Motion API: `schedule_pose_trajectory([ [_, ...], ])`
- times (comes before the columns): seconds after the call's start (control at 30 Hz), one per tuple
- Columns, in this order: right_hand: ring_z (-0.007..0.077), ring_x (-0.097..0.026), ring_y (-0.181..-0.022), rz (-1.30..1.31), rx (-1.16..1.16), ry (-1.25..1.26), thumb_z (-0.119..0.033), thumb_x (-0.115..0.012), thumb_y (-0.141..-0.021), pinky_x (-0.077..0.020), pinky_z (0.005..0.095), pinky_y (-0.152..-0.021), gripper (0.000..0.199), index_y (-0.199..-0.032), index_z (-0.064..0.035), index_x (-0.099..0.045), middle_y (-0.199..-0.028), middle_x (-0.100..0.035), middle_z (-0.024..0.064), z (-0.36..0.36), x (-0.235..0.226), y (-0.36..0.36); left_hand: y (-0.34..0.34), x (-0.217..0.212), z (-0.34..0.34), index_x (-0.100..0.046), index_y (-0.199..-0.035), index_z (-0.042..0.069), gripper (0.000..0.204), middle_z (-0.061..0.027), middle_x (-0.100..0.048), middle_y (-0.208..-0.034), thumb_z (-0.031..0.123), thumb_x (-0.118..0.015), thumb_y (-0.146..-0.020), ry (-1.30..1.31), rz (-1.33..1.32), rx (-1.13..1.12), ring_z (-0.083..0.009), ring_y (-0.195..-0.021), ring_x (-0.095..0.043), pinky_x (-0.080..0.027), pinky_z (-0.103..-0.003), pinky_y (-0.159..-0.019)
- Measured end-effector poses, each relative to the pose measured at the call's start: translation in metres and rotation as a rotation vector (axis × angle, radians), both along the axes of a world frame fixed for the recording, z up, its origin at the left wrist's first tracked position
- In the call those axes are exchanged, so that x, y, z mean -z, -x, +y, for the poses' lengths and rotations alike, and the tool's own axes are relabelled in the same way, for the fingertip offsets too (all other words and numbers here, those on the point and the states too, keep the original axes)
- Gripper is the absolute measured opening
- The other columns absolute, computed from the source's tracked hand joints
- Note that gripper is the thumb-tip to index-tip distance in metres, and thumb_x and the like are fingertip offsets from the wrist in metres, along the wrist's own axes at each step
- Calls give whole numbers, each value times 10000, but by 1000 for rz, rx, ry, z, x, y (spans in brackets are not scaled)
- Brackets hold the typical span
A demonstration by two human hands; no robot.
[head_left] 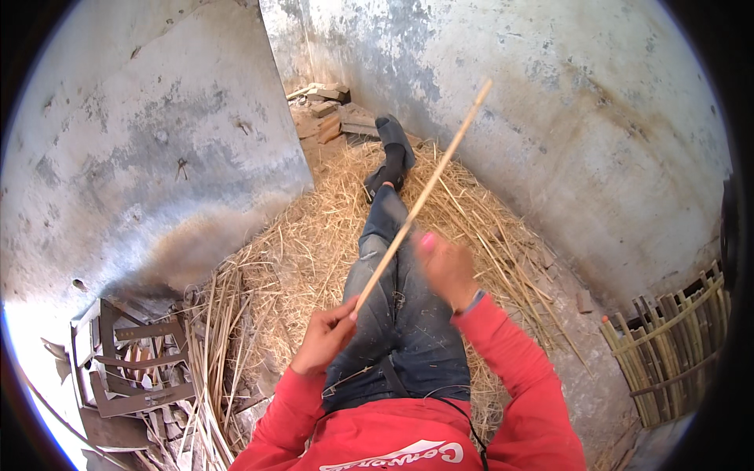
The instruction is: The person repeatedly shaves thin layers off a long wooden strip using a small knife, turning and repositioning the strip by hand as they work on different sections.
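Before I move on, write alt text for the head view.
The person's left hand pinches the lower end of a long, thin, tan, wooden-looking stick; the blurred right hand is beside it. Beneath, legs in blue jeans stretch over yellow straw-like litter between peeling grey walls.

Long, slim strip [428, 188], pale tan, is running nearly straight in one piece. Near end is sitting pinched between thumb and fingers of the left hand [326, 337], above the lap [428, 334]. Length is slanting away and rightward, far end projecting free. Middle is passing just beside the right hand [445, 268], which is blurring; any contact is staying unclear
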State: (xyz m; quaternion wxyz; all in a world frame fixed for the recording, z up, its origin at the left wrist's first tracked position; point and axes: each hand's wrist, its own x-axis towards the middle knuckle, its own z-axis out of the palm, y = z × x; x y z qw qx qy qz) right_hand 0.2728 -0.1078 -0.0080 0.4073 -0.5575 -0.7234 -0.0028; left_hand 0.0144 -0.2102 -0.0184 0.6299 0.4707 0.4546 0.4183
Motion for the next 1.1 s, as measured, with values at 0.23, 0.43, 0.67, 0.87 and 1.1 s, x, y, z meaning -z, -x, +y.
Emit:
schedule_pose_trajectory([
  [0.23, 513, -612, -684, 13, 388, -29, -477, -462, -1059, -469, 573, -593, 604, -732, -18, -677, -714, -630, 286, 109, -41, -131, 28, 4, -49, -603, -1416, 9, 384, 71, -397, -649, 98, -583, -1043, 182, -94, 54, -34, -520, -321, -234, -232, -467],
  [0.43, 293, -664, -572, 404, 394, -17, -533, -515, -1039, -475, 480, -552, 623, -741, -9, -674, -565, -600, 164, 134, -58, -176, 47, -2, -51, -600, -1414, 0, 406, 76, -343, -652, 114, -588, -1025, 206, -171, 94, -39, -529, -273, -187, -238, -480],
  [0.67, 153, -715, -766, 1072, -184, 67, -205, -706, -984, -602, 300, -655, 296, -832, -97, -477, -853, -692, 88, 84, -87, -77, 42, -10, -47, -603, -1411, 3, 398, 70, -357, -651, 108, -598, -1027, 186, -195, 77, -43, -522, -282, -204, -234, -478],
  [0.87, 219, -752, -919, 1080, -349, 10, -32, -666, -977, -658, 354, -747, 295, -840, -113, -418, -879, -674, 89, 74, -95, -68, 34, -21, -45, -647, -1361, 0, 367, 9, -579, -694, 89, -638, -1005, 103, 18, 42, -38, -536, -408, -287, -217, -474],
  [1.1, 84, -609, -690, 960, -309, 278, -162, -624, -1036, -460, 211, -541, 253, -850, -141, -455, -717, -552, -27, 62, -101, -84, 50, 4, -37, -718, -1247, -22, 292, -28, -709, -840, 119, -706, -991, -35, 125, -56, -75, -713, -583, -479, -225, -664],
])
